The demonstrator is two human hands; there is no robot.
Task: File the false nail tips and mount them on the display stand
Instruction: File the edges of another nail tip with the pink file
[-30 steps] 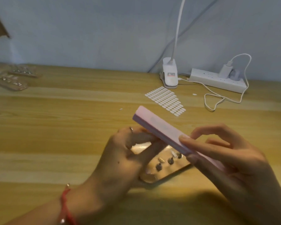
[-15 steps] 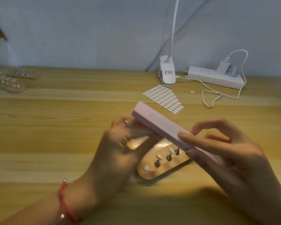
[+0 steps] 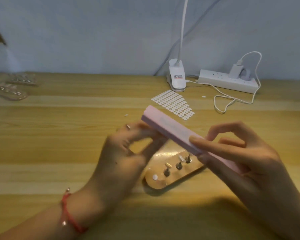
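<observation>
Right hand pinches the file by its near end so the far end can rub the tip (too blurry) that the curled left hand pinches underneath, stand waiting right below.

The wooden table has light and dark stripes. Near the front lies a flat, shiny display stand with little pegs on it. Farther back lies a sheet of small white stickers. Behind it sit a white lamp clip and a white power strip, with a white cable curling close by. Two clear flat things lie far left.
</observation>
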